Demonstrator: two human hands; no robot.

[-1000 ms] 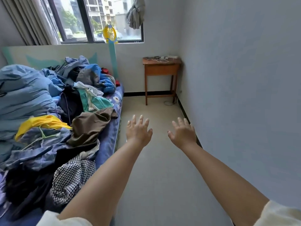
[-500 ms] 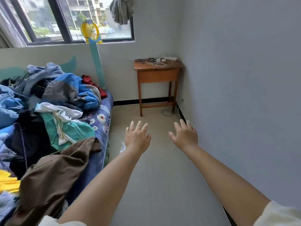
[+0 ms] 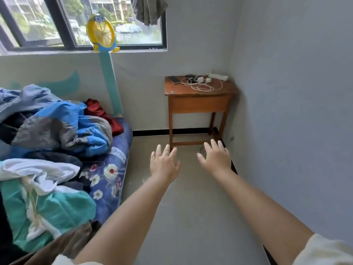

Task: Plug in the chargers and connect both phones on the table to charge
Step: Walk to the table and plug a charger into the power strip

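A small wooden table (image 3: 198, 106) stands in the far corner by the right wall. On its top lie a phone (image 3: 174, 79) at the left, a second dark phone (image 3: 190, 76) behind it, two white chargers (image 3: 204, 80) with tangled white cables (image 3: 202, 87), and a white power strip (image 3: 218, 76) at the back right. My left hand (image 3: 164, 163) and my right hand (image 3: 215, 157) are stretched out in front of me, fingers spread, holding nothing, well short of the table.
A bed (image 3: 112, 169) piled with clothes fills the left side. A yellow fan (image 3: 101, 33) on a teal stand is by the window. The grey wall (image 3: 296, 111) runs along the right. Bare floor (image 3: 181, 217) leads to the table.
The view has moved forward along the floor, so the table looks nearer and larger. Both hands stay stretched out and spread, with nothing taken hold of.
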